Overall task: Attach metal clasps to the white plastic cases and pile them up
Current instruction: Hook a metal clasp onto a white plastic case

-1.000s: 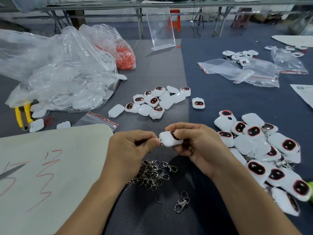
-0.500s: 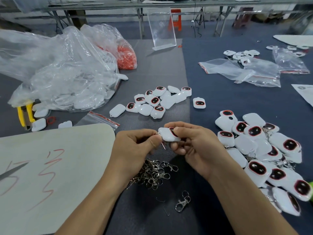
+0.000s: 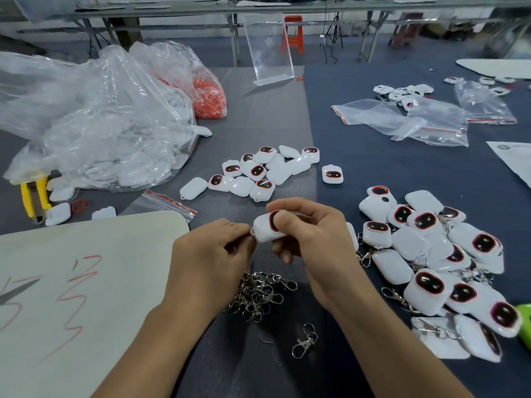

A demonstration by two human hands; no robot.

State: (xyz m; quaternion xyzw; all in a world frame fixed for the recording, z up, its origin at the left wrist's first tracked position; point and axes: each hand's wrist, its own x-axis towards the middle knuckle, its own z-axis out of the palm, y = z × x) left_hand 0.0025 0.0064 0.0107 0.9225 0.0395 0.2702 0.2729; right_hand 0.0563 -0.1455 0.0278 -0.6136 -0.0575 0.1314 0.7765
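White plastic case (image 3: 265,231), just one, is up between both hands above the table. The right hand (image 3: 313,245) grips it with the thumb pressed on its dark, red-rimmed face, and the left hand (image 3: 211,254) pinches thumb and forefinger at its left end. Below lies one heap of metal clasps (image 3: 258,291), too tangled to count, with one single clasp (image 3: 305,340) loose nearer; beyond, a cluster of cases (image 3: 255,170) numbers about thirteen, one lone case (image 3: 332,174) sits beside it, and a pile of cases (image 3: 402,242), roughly twenty, lies right.

White cases (image 3: 413,242) are glossy, smooth plastic; clasps (image 3: 255,294) are shiny metal. The counter (image 3: 373,168) looks matt cloth, the bags (image 3: 100,110) clear crinkled plastic.
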